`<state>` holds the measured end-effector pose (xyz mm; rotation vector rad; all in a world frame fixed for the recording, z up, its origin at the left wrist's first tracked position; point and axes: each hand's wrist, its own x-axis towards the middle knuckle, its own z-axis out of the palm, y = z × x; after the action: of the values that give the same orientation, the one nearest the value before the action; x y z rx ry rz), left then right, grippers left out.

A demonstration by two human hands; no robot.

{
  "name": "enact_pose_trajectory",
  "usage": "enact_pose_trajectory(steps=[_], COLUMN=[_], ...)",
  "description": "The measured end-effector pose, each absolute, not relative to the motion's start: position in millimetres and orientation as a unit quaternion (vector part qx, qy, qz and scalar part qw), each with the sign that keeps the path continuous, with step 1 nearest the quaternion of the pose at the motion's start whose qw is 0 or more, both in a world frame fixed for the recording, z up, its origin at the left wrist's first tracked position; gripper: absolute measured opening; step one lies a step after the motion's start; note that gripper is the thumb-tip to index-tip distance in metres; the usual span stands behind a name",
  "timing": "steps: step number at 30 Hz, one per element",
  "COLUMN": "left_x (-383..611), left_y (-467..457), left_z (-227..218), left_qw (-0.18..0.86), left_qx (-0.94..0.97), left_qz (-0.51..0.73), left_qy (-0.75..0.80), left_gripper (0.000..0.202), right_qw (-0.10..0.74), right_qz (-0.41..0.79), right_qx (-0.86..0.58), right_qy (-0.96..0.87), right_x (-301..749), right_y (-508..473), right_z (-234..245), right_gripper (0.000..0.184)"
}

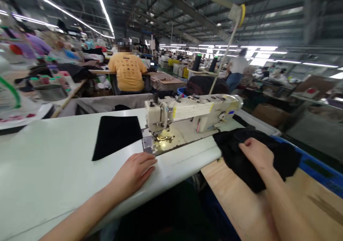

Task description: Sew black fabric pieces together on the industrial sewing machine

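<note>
My left hand (139, 169) lies on the pale table top just in front of the sewing machine (187, 112), fingers stretched out and holding nothing. To its upper left a black fabric piece (118, 135) lies flat, its right edge close to the needle plate (148, 144). On the right, my right hand (255, 153) pinches the top of a dark cloth (233, 159), thumb and finger pressed together. That cloth spreads over the table's right end and a wooden board (222, 176). The machine's lamp lights the area under the presser foot.
A blue crate rim (318, 169) runs along the board's right side. Behind the machine stand dark thread cones (197, 62) and a leaning thread pole (225, 55). A person in a yellow shirt (127, 71) sits ahead; another stands further right. A grey container with spools (50, 91) is at left.
</note>
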<state>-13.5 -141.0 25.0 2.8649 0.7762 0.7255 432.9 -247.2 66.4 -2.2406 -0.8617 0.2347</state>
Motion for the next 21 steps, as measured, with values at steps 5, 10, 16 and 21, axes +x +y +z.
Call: enact_pose_trajectory(steps=[5,10,16,21], left_x=[22.5,62.5,84.6,76.8], left_y=[-162.1,-191.4,-184.3,-167.9], left_z=[31.7,46.1,75.8,96.3], left_qw=[0.145,0.244,0.272,0.245], left_qx=[0.925,0.896,0.796,0.729], left_qz=[0.263,0.3,0.479,0.537], left_qy=[0.235,0.219,0.252,0.346], left_gripper=[0.053,0.091,0.017,0.007], right_qw=[0.444,0.49,0.569,0.596], right_qz=[0.278,0.594,0.581,0.444], right_qx=[-0.714,-0.473,-0.429,-0.468], right_qy=[-0.465,-0.428,-0.393,-0.478], right_x=[355.2,292.9,239.8,210.9], right_y=[-243.3,-243.3,-247.7,-266.0], right_z=[92.7,101.3,91.7,94.8], right_gripper=[0.01,0.008,0.028,0.075])
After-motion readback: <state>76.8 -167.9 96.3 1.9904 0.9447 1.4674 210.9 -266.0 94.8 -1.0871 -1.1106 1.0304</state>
